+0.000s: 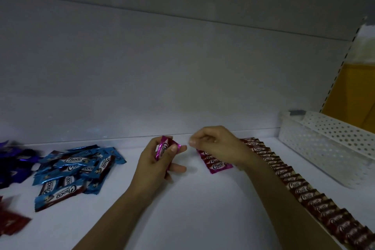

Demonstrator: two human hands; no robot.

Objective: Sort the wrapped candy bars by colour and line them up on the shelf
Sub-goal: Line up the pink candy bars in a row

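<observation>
Head view: with the brown row [294,184] laid from the shelf [203,209]'s back edge to its front and the pink row [217,163] barely begun beside it, the left hand [156,160] grips a pink bar [165,148], the right hand [215,144] hovers curled over that row, its hold unclear, and the blue heap [77,170] and purple heap [12,160] wait unsorted at the left edge, bare shelf between.

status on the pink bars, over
Left hand grips a pink bar. Right hand curled, nothing seen in it, over the short pink row. Blue pile unsorted at left. Nothing in the way.
</observation>
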